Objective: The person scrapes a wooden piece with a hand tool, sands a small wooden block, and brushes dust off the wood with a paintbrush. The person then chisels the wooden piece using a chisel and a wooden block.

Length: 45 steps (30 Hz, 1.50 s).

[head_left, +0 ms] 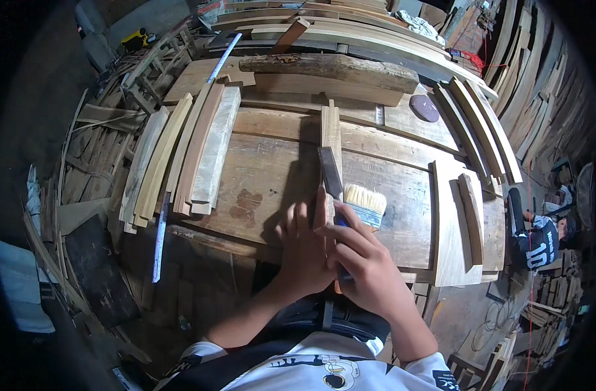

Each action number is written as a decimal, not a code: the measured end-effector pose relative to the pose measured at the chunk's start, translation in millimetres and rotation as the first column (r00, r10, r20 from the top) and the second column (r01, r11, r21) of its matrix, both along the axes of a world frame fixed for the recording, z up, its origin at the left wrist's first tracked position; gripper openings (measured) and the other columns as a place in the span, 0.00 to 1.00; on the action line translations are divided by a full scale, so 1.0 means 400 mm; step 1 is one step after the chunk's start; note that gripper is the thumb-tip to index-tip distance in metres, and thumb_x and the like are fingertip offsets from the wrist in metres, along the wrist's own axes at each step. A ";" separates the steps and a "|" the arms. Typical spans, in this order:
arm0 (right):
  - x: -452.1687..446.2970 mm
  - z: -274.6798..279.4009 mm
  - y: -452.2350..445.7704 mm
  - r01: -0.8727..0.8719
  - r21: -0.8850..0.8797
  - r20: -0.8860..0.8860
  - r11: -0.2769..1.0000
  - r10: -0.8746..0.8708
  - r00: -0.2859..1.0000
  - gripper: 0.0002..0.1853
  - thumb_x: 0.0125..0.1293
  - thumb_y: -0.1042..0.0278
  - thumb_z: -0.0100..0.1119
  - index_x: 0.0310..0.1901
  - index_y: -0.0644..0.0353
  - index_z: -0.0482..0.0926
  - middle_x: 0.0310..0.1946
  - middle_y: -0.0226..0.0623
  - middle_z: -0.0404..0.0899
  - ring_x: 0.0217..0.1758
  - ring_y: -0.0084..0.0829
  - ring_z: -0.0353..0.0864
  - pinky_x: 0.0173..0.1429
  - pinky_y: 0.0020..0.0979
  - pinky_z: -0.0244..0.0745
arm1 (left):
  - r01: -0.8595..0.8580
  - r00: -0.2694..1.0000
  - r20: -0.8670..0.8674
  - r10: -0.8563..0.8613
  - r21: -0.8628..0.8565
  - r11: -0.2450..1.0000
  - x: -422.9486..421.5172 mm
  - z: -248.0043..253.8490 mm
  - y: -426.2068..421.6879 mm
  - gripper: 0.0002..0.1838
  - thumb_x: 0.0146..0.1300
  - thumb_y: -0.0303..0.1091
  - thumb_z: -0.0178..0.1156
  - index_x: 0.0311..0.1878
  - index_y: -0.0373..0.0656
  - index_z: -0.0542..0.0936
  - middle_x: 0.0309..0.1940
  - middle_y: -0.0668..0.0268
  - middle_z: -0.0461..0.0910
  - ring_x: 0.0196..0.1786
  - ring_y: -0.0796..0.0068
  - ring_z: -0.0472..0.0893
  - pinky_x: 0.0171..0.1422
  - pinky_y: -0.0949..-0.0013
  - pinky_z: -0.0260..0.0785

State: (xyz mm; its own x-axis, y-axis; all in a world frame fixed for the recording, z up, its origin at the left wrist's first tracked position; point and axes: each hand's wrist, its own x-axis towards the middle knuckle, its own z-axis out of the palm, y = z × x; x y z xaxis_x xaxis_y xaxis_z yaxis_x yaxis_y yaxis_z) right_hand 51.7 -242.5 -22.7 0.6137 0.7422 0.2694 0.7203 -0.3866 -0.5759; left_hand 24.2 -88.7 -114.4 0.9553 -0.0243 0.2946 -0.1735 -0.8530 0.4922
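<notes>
Left hand pinches a wooden piece, right hand grips the chisel mid-frame, both best kept behind its edge

Purple disc near a rough log, yellow-and-black object farther left

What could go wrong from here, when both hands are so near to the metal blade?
The metal blade sits just beyond the fingers of the left hand and right hand; if it slips and its edge is sharp, a finger might be cut.
The brush lies close beside the right hand, so a sideways move could knock it.
</notes>
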 end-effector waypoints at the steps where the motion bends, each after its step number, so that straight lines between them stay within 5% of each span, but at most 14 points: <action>1: 0.003 -0.001 0.006 0.005 -0.016 0.009 1.000 -0.005 1.000 0.18 0.43 0.84 0.67 0.40 0.68 0.77 0.64 0.47 0.74 0.82 0.61 0.55 0.76 0.51 0.70 | -0.003 0.999 -0.047 0.002 -0.014 1.000 0.000 0.022 0.000 0.54 0.61 0.54 0.58 0.84 0.37 0.47 0.69 0.33 0.59 0.71 0.31 0.61 0.69 0.28 0.52; 10: 0.009 0.013 0.023 0.060 0.000 -0.022 0.998 -0.060 0.998 0.18 0.43 0.83 0.67 0.39 0.67 0.76 0.65 0.49 0.71 0.81 0.62 0.58 0.82 0.60 0.59 | 0.045 0.997 -0.063 -0.046 -0.003 0.999 0.004 0.028 0.000 0.50 0.62 0.45 0.58 0.82 0.35 0.48 0.71 0.35 0.58 0.71 0.31 0.60 0.68 0.28 0.52; 15: -0.014 0.016 0.011 0.062 0.043 -0.030 0.997 -0.061 0.998 0.15 0.43 0.86 0.66 0.36 0.65 0.75 0.62 0.50 0.73 0.81 0.63 0.56 0.79 0.52 0.65 | 0.047 0.998 -0.047 -0.048 -0.033 0.998 0.009 0.044 0.004 0.49 0.64 0.46 0.57 0.82 0.34 0.48 0.72 0.35 0.58 0.70 0.32 0.61 0.69 0.28 0.49; 29: 0.058 -0.003 0.031 0.093 0.129 -0.092 0.987 -0.081 0.992 0.14 0.44 0.87 0.66 0.33 0.65 0.75 0.52 0.50 0.75 0.80 0.65 0.58 0.78 0.53 0.65 | 0.013 0.997 -0.080 -0.014 -0.012 1.000 0.014 0.036 -0.010 0.49 0.63 0.44 0.58 0.83 0.38 0.49 0.73 0.39 0.60 0.71 0.32 0.62 0.67 0.26 0.53; 32: 0.028 0.001 0.041 0.099 0.144 -0.071 0.985 -0.089 0.993 0.13 0.46 0.87 0.66 0.34 0.66 0.75 0.52 0.50 0.75 0.80 0.63 0.58 0.78 0.52 0.65 | -0.009 0.992 -0.128 0.013 0.029 1.000 0.010 0.035 -0.004 0.50 0.65 0.55 0.59 0.83 0.40 0.52 0.78 0.46 0.59 0.77 0.33 0.58 0.74 0.28 0.48; 33: 0.014 0.006 0.045 0.102 0.132 -0.047 0.986 -0.097 0.994 0.13 0.46 0.87 0.66 0.35 0.67 0.76 0.53 0.50 0.75 0.80 0.63 0.58 0.79 0.52 0.65 | 0.001 1.000 -0.022 -0.001 -0.002 1.000 0.015 0.043 -0.007 0.50 0.61 0.46 0.60 0.83 0.39 0.50 0.74 0.40 0.60 0.71 0.33 0.62 0.66 0.26 0.54; 45: 0.031 -0.016 0.058 0.101 0.105 0.000 0.989 -0.102 0.995 0.11 0.47 0.84 0.66 0.35 0.67 0.77 0.49 0.52 0.75 0.78 0.68 0.59 0.80 0.54 0.63 | 0.007 1.000 0.016 -0.007 -0.015 1.000 0.006 0.004 -0.005 0.51 0.63 0.50 0.62 0.81 0.34 0.50 0.78 0.38 0.53 0.74 0.27 0.59 0.68 0.25 0.50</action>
